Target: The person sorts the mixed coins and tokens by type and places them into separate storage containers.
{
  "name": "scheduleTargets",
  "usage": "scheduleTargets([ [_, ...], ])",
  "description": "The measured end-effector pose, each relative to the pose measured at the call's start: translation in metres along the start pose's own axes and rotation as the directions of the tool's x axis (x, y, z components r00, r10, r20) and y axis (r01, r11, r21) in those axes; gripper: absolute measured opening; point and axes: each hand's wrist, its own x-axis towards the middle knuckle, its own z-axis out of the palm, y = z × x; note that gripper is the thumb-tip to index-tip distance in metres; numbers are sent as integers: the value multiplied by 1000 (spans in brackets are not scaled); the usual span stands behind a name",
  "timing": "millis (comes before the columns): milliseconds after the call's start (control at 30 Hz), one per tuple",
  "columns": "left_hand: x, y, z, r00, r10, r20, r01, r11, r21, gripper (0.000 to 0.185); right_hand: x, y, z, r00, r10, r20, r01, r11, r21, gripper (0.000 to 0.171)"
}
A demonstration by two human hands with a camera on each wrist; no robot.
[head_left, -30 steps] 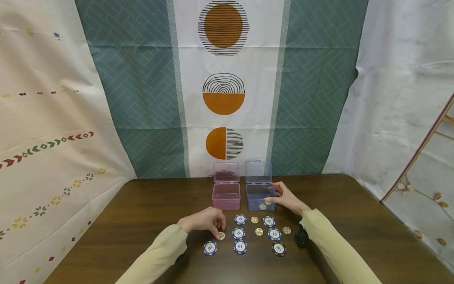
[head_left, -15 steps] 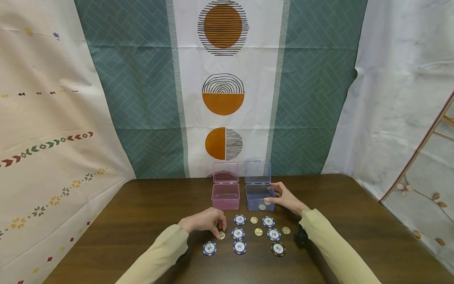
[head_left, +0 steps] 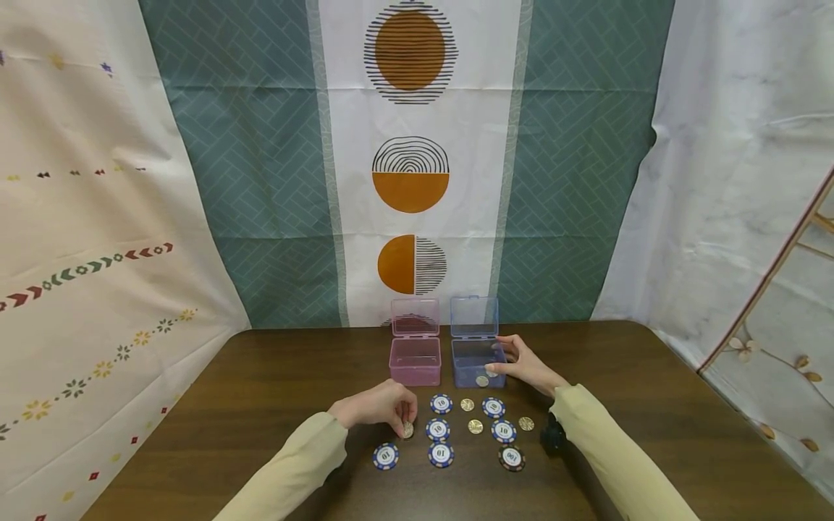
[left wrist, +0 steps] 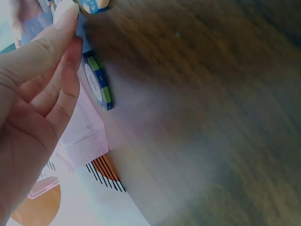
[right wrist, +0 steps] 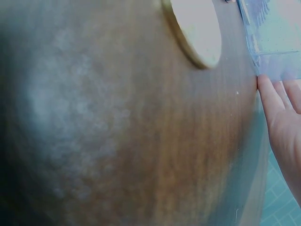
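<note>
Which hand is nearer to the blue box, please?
Right. The right hand touches the right side of the blue box; the left hand is farther off, in front and to the left, pinching a gold coin.

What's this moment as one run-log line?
left hand: pinches gold coin | right hand: holds blue box | pink box: beside it | lids: open | poker chips: on table

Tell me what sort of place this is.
Likely a staged tabletop filming corner: a creased geometric-print cloth hangs behind the wood-grain table, where poker chips and gold-coloured coins lie spread out.
</note>
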Motion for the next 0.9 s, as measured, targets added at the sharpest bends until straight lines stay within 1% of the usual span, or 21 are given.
scheduleTargets([
  [200,0,-1,-2,1000,8,-9,-8,1000,-23,17,0,2,0,1000,-4,0,4,1000,-1,70],
  [433,1,-4,-5,996,-26,-88,22,999,-44,14,1,2,0,1000,-15,-7,15,1000,-7,70],
  [567,1,-4,-7,991,-50,-122,38,995,-97,13,1,1,0,1000,-11,-6,11,1000,6,70],
  [700,2,-4,-9,984,-53,-171,25,986,-163,11,-1,2,-1,1000,-23,3,23,1000,16,69],
  [800,2,-3,-9,975,-47,-218,7,983,-184,10,-6,-10,1,1000,-8,19,8,1000,29,69],
  [900,4,-2,-9,963,-55,-263,8,985,-175,9,-12,-24,3,999,9,40,-10,1000,30,70],
])
